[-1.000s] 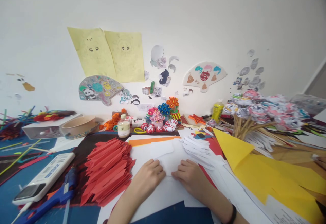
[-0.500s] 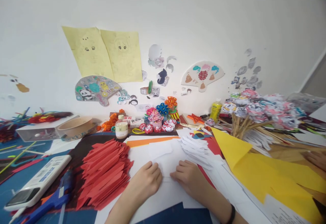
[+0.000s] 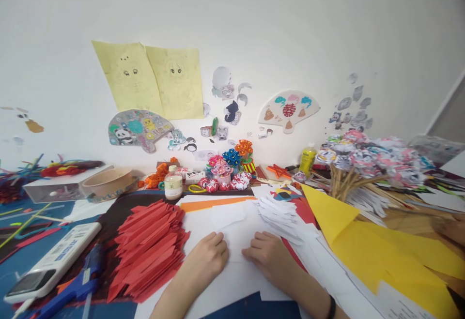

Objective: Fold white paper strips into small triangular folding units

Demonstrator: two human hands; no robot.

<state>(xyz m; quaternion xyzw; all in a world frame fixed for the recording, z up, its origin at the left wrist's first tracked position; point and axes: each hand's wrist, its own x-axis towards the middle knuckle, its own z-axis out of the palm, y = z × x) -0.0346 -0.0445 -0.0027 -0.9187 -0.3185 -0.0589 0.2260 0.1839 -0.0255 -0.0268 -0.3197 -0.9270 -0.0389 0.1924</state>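
My left hand [image 3: 209, 256] rests with curled fingers on white paper [image 3: 240, 232] in the middle of the table. Opposite it, my right hand [image 3: 269, 256] also has its fingers bent in on the paper, a small gap between the two. White on white, whatever the fingertips may pinch cannot be made out. Just beyond my left hand lies a small white paper piece [image 3: 228, 216]. A large pile of folded red paper strips [image 3: 150, 246] is left of my left hand. Folded white strips [image 3: 279, 215] are heaped beyond my right hand.
Yellow paper sheets [image 3: 378, 246] cover the right side. At the left are a blue glue gun [image 3: 85, 280] and a white device [image 3: 54, 261]. A small bottle [image 3: 173, 185] and paper flowers [image 3: 221, 166] stand at the back. Another person's hand [image 3: 452, 227] shows at the right edge.
My left hand has shifted very slightly left. The other person's hand at the right edge has changed its position. The view has tilted up a little.
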